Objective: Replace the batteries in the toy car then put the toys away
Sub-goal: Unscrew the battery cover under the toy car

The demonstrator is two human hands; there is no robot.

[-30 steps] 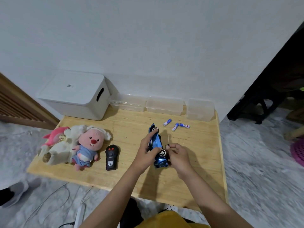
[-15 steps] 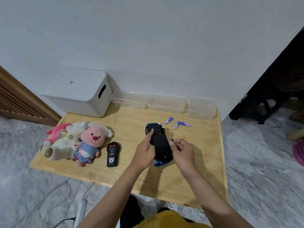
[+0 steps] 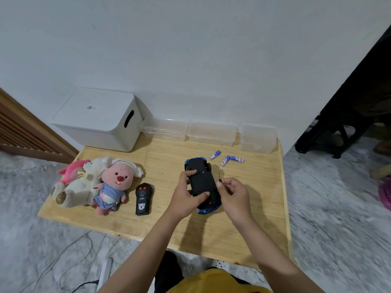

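The toy car (image 3: 202, 179) is flipped belly-up over the middle of the wooden table (image 3: 254, 218), its black underside facing the ceiling and blue bodywork showing only at both ends. Its long axis runs away from the person and slightly to their left, one blue end toward the wall, the other near the person's wrists.

The left hand (image 3: 186, 197) grasps the car from the left side, fingers curled over the chassis with the thumb pressed on the near part of the underside. The right hand (image 3: 232, 192) is at the car's right flank, fingertips pinched together against its edge; a thin dark wire (probably the antenna) stands up just beyond them, though I cannot tell whether it is the wire or the car body they pinch.

Three batteries (image 3: 227, 159) lie loose on the table beyond the car, blue and white with red lettering too small to read. The black remote (image 3: 143, 197) lies to the left, showing two red buttons, a white emblem and a line of small print I cannot read. Plush toys (image 3: 99, 182) lie in a heap at the left end. The white storage box (image 3: 99, 118) carries a small QR-style sticker on its lid. Clear plastic containers (image 3: 211, 133) line the wall.
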